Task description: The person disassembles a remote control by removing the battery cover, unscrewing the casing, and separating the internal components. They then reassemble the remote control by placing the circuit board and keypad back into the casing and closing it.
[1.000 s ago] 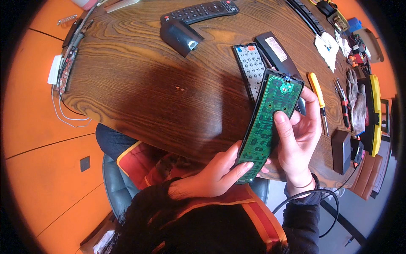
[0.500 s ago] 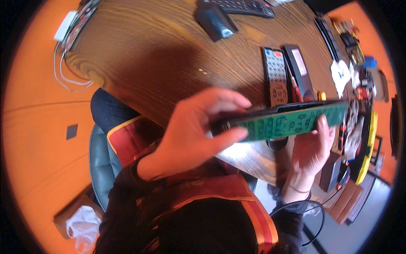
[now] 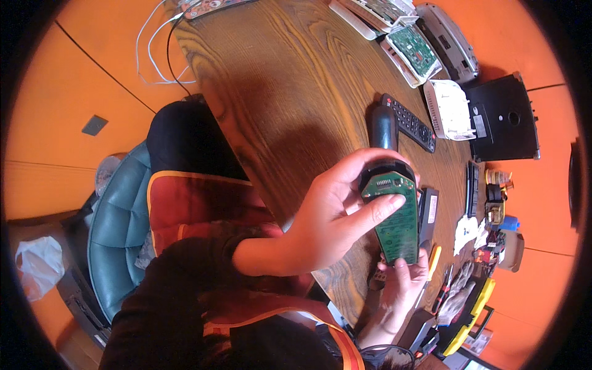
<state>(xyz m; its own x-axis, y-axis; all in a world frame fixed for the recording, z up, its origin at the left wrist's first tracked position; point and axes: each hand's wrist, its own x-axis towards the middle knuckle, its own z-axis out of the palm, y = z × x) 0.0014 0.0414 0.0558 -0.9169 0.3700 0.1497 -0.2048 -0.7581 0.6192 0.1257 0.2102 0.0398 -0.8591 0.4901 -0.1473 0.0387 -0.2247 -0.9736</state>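
Between my two hands is a long green circuit board (image 3: 398, 231) lying against a black remote control shell (image 3: 387, 166). Its rounded, wide end points away from me and its narrow end toward me. My left hand (image 3: 324, 225) is closed around the wide end, the thumb pressed flat on the board and the fingers curled behind the shell. At the narrow end my right hand (image 3: 399, 290) grips with its thumb on the board's face, the other fingers partly hidden underneath. Just beyond the left fingers, a dark rounded object (image 3: 383, 128) rests on the wooden table (image 3: 265, 80).
A black remote control (image 3: 412, 123) lies behind the dark object. Farther back are an opened white casing with a green board (image 3: 416, 52), a white housing (image 3: 449, 110) and a black panel (image 3: 504, 123). A yellow-handled tool (image 3: 434, 262) and several tools lie right; a teal chair (image 3: 117, 234) stands left.
The board and shell have turned from lying crosswise to pointing away from me, with the green face now toward me. My right hand has moved left and nearer. The whole view has shifted.
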